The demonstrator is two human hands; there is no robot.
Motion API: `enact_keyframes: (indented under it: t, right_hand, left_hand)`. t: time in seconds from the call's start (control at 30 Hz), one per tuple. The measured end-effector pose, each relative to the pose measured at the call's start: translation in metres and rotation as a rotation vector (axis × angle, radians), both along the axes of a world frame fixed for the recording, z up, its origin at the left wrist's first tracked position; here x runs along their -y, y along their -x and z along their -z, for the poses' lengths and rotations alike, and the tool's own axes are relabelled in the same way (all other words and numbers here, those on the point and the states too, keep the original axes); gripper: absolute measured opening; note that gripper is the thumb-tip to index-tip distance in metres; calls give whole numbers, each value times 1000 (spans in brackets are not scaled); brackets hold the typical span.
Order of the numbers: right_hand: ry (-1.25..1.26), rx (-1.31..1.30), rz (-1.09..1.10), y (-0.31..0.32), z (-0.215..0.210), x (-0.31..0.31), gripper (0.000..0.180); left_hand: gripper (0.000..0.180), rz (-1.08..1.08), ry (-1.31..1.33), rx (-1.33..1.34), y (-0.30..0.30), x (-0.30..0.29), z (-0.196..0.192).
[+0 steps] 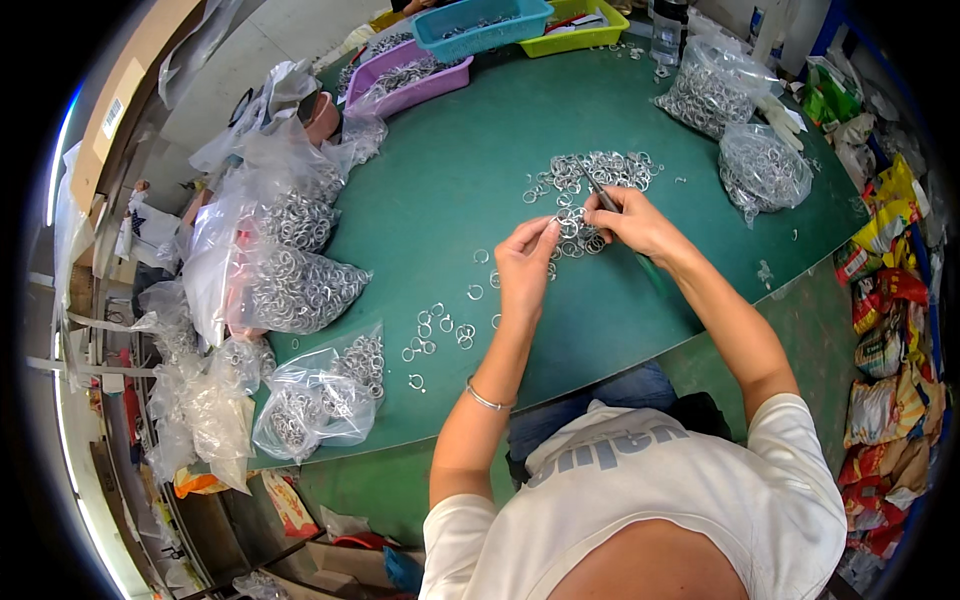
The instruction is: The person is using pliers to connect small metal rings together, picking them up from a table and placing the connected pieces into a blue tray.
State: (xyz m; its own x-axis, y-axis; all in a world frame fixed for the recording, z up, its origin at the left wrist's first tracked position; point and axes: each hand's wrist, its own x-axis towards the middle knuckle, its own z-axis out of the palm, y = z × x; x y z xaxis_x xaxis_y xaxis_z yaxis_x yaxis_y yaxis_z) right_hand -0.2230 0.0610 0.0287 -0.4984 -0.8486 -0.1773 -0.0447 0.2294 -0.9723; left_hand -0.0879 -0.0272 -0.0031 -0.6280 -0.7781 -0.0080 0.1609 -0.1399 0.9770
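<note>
The left hand [525, 262] is narrow, its fingertips pinched on what looks like a single metal ring [562, 214]. The right hand [632, 222] grips a slim dark tool [605, 200], its tip pointing away over the ring heap [622, 172] — just beyond both hands on the desk [430, 190]. The step seems to be handling rings singly; the next move likely calls for a steady pinch — loose rings [425, 345] lie left of the left hand.
</note>
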Motion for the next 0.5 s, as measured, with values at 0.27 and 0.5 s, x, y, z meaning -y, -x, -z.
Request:
enact_keyframes:
  t: [0.27,0.5]
  right_hand:
    - [57,-609,89,-14,-5,0,18]
    - [149,-493,159,-1,10,10,14]
  left_hand:
    - [14,-117,494,283,-9,-3,8]
    - [22,27,-36,38,-13,12,17]
